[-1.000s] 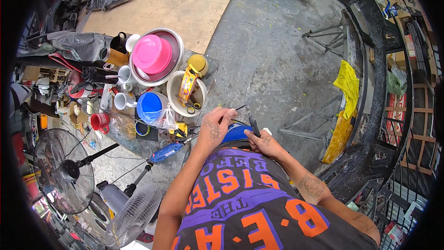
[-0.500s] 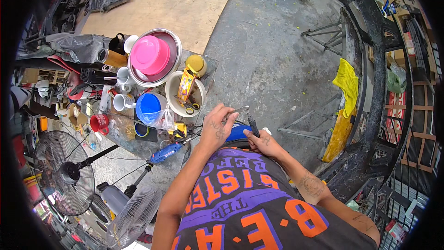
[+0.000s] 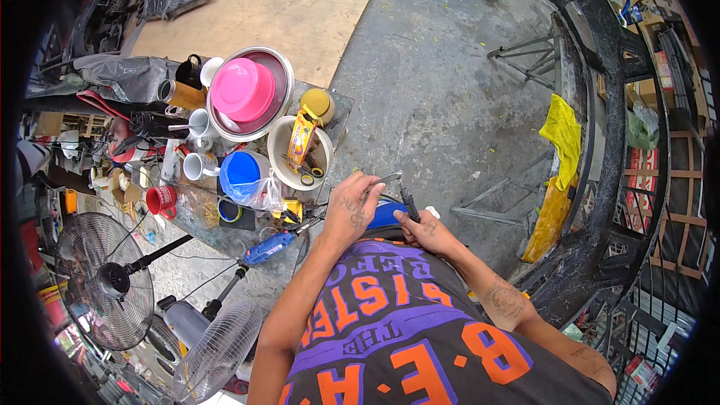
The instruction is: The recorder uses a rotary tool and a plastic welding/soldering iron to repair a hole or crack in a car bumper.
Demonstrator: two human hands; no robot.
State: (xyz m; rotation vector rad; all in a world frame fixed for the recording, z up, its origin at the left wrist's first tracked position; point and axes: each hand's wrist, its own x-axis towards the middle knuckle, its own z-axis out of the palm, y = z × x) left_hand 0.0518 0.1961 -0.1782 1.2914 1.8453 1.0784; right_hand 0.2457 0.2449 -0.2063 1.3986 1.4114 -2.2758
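My left hand pinches a small curved metal piece between thumb and fingertips; its exact kind is too small to make out. In my right hand I grip a slim dark rotary tool handpiece, its tip pointing away from me and meeting the end of the metal piece. A blue motor tool lies to the left, with a dark cable or shaft running from it toward my hands. Below both hands, something blue rests at my lap, partly hidden by them.
At left, a cluttered table holds a pink basin in a metal bowl, a white bucket with scissors, a blue-lidded container and several mugs. Two fans stand lower left. A long black frame on metal stands curves along the right.
The metal piece has tilted slightly at the handpiece's tip, and the tip has shifted a little. Both hands keep nearly the same place and hold.
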